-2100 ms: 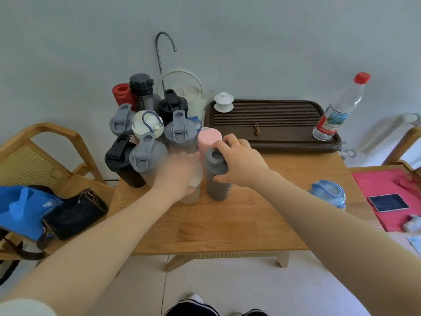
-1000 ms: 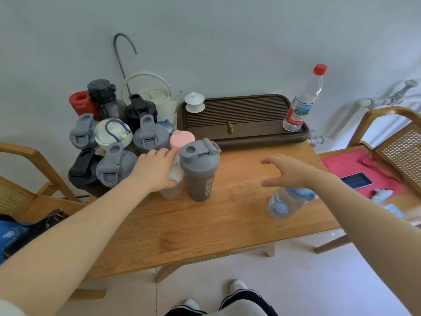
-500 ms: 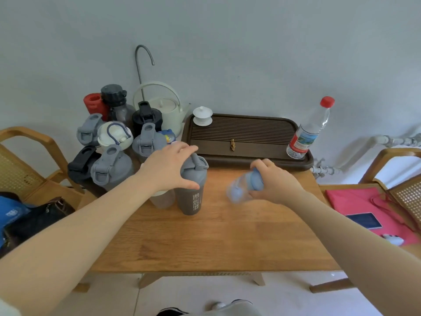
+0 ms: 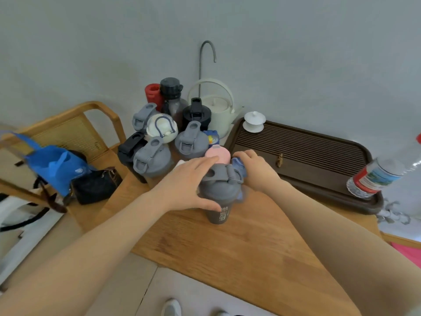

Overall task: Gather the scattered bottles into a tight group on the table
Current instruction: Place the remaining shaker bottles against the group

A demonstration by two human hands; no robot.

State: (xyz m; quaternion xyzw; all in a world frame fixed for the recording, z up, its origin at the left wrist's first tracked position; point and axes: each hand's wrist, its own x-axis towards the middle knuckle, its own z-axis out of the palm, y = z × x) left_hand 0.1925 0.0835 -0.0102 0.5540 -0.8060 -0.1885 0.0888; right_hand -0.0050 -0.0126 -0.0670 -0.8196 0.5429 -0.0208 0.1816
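Several bottles stand bunched at the table's far left corner, with grey, black, white, red and pink lids. My left hand [image 4: 189, 181] wraps around the grey shaker bottle [image 4: 219, 197] at the front of the bunch. My right hand [image 4: 255, 169] holds the clear bottle with the blue lid [image 4: 238, 166] against the shaker's right side, beside the pink-lidded bottle [image 4: 217, 156]. Most of the blue-lidded bottle is hidden by my fingers and the shaker.
A dark tea tray [image 4: 307, 156] lies along the back right, with a white lidded cup [image 4: 254, 122] and a red-capped water bottle [image 4: 376, 176] on it. A white kettle [image 4: 216, 110] stands behind the bunch. A wooden chair [image 4: 75, 131] with bags is at left.
My right hand picked up the blue-lidded bottle from the table's right side and carried it left to the group. My left hand moved from the neighbouring bottle onto the grey shaker.
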